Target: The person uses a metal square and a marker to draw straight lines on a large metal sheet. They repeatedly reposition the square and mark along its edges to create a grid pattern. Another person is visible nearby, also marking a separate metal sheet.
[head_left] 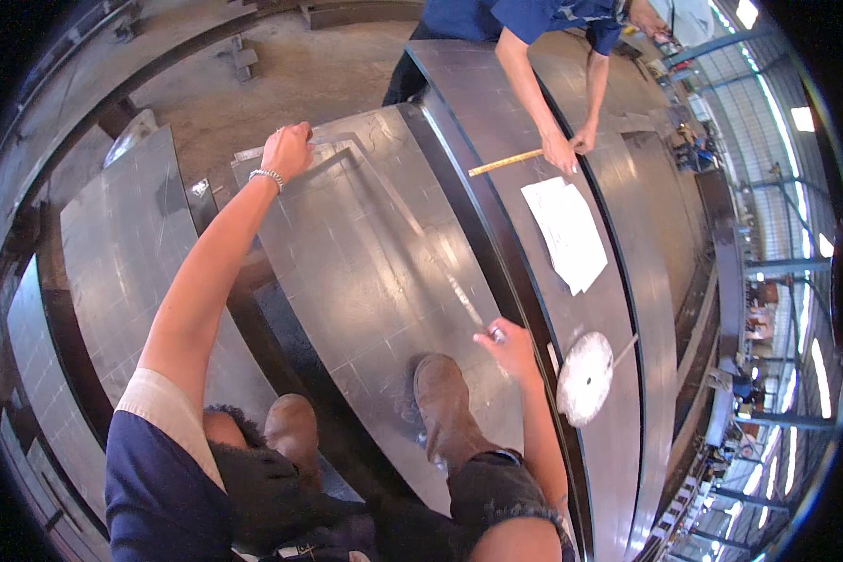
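A large L-shaped steel square (412, 221) lies slantwise over a scratched grey steel plate (347, 281), its shadow falling on the metal. My left hand (288, 152), with a beaded bracelet at the wrist, grips the square's short arm near the plate's far edge. At the near end of the long arm, my right hand (508, 347) has its fingers closed round the tip. Whether anything else is in those fingers is too small to make out. My right boot (448, 407) stands on the same plate, just left of my right hand.
Across the beam (525, 244) on the right, a co-worker in blue leans over with a yellow measuring rule (506, 163). White paper sheets (565, 232) and a round whitish disc (585, 378) lie there. Dark gaps separate the steel pieces; my left boot (291, 438) is beside one.
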A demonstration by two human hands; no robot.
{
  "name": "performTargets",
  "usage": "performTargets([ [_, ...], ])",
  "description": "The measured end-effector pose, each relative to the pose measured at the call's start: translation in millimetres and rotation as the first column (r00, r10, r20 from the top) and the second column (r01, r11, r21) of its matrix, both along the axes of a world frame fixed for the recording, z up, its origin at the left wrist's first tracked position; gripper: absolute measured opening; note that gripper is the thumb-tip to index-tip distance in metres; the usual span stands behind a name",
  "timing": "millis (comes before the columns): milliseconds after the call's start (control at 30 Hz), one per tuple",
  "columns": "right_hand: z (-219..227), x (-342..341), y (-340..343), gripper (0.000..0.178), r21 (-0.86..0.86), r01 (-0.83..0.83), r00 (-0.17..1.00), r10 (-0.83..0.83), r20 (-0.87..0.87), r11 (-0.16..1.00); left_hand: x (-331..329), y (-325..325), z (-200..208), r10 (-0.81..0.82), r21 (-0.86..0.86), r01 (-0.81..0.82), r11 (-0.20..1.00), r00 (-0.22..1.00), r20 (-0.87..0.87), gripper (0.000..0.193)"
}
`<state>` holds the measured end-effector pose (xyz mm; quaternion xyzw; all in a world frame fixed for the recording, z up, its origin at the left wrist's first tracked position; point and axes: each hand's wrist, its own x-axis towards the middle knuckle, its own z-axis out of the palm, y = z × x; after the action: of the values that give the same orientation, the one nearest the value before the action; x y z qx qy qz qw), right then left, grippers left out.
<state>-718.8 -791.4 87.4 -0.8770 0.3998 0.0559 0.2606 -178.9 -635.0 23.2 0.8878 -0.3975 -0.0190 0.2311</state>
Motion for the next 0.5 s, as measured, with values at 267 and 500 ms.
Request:
performTargets([
  [267,-71,12,-3,0.039,0.024,-0.323,0.94,0.324,-0.107,0.946,10,30,10,-0.06,0.268,0.086,0.96,0.993,-0.105,0.043],
  [500,-74,17,9,0.038,0.028,-0.491,0.869,0.492,-0.06,0.871,11,90,100,0.136,0.327,-0.17,0.93,0.983,0.123,0.044],
])
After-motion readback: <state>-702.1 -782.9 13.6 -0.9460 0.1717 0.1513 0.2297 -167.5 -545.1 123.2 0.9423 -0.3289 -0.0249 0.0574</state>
